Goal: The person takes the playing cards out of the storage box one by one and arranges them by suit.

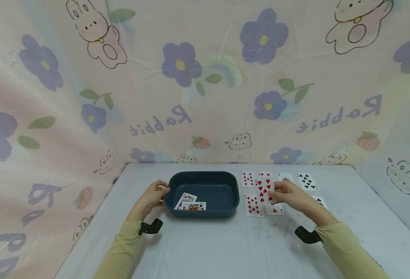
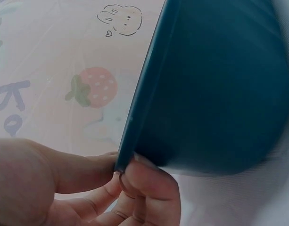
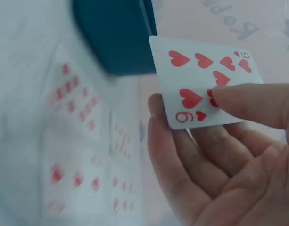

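A dark blue rectangular basin point(image 1: 202, 214) stands on the table, with face cards point(image 1: 194, 206) lying in its left part. My left hand point(image 1: 153, 197) pinches the basin's left rim between thumb and fingers; the left wrist view shows the thumb and the rim point(image 2: 139, 94) closely. In my right hand point(image 1: 292, 197) is a playing card of hearts point(image 1: 263, 188), pinched with the thumb on its face and the fingers behind. This card point(image 3: 168, 77) is raised above the cards on the table, tilted, to the right of the basin.
Loose cards lie face up in rows right of the basin: diamonds point(image 1: 254, 206), a red card point(image 1: 275, 210) partly under the held one, and a clubs card point(image 1: 307, 181). Another black card point(image 1: 319, 200) is half hidden by my right forearm. A patterned cloth point(image 1: 222, 116) hangs behind the table.
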`<state>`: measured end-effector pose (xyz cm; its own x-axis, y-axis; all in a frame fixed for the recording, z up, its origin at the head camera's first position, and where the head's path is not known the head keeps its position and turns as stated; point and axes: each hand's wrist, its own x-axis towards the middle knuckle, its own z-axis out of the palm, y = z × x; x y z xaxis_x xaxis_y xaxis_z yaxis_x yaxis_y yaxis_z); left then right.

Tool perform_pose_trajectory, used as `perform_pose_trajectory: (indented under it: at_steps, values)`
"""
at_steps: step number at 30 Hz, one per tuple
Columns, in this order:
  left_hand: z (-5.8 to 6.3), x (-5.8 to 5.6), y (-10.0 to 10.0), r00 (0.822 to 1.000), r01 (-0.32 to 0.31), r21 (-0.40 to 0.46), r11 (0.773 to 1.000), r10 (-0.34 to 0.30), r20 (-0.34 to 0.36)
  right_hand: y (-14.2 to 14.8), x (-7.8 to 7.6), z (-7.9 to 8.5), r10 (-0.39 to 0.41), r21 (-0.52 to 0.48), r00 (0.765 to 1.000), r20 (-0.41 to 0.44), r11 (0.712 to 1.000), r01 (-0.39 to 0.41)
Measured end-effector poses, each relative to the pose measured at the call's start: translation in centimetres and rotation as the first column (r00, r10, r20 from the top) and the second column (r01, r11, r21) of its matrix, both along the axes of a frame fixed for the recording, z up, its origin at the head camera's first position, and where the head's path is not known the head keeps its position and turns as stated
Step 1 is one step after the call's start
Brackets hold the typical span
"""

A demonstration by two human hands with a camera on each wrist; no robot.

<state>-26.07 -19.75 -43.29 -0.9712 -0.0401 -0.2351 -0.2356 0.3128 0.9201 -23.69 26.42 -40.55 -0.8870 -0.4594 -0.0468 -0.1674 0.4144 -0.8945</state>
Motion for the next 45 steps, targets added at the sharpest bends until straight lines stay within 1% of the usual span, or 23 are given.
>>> perform_pose_trajectory:
  at_steps: [1,5,9,14,18,22,29,35,38,42,45]
  values:
    - [0.0,0.0,0.0,1.000,0.002,0.003,1.000,-0.002,-0.001,0.5,0.3,-0.3,0.000,-0.002,1.000,0.000,1.000,0.000]
    - [0.1,0.0,-0.2,1.000,0.008,0.011,1.000,-0.008,-0.004,2.2,1.8,-1.3,-0.022,0.046,1.000,0.022,0.999,0.021]
    - [0.2,0.0,-0.3,1.000,0.015,0.015,1.000,-0.015,-0.004,3.6,3.4,-2.2,-0.048,0.079,0.996,0.078,0.996,0.042]
    - [0.1,0.0,-0.4,1.000,0.010,0.007,1.000,-0.010,0.001,5.0,5.1,-3.4,-0.085,0.075,0.988,0.128,0.994,0.075]
    - [-0.2,-0.1,-0.5,1.000,0.002,-0.001,1.000,-0.002,0.004,5.4,5.9,-4.3,-0.090,0.061,0.985,0.144,0.995,0.082]
    - [-0.3,0.1,-0.6,1.000,-0.003,0.004,1.000,0.003,0.009,5.0,6.4,-5.1,-0.064,0.051,0.989,0.137,0.997,0.058]
    - [-0.3,0.2,-0.5,1.000,-0.005,0.008,1.000,0.004,0.005,4.6,6.7,-5.8,-0.087,0.050,0.982,0.169,0.996,0.079]
    - [-0.2,0.1,-0.4,1.000,-0.003,0.008,1.000,0.002,0.009,4.5,6.8,-5.8,-0.094,0.037,0.981,0.170,0.995,0.089]
    - [-0.2,-0.1,-0.3,1.000,-0.005,0.014,1.000,0.004,0.012,4.4,6.9,-5.7,-0.113,0.055,0.980,0.165,0.993,0.105]
    - [0.0,-0.1,-0.1,1.000,0.013,0.017,1.000,-0.013,0.002,4.4,7.1,-5.6,-0.155,0.087,0.976,0.156,0.986,0.143]
    - [0.2,-0.1,0.0,1.000,0.023,0.020,1.000,-0.023,-0.001,4.5,7.2,-5.5,-0.166,0.098,0.977,0.138,0.983,0.153]
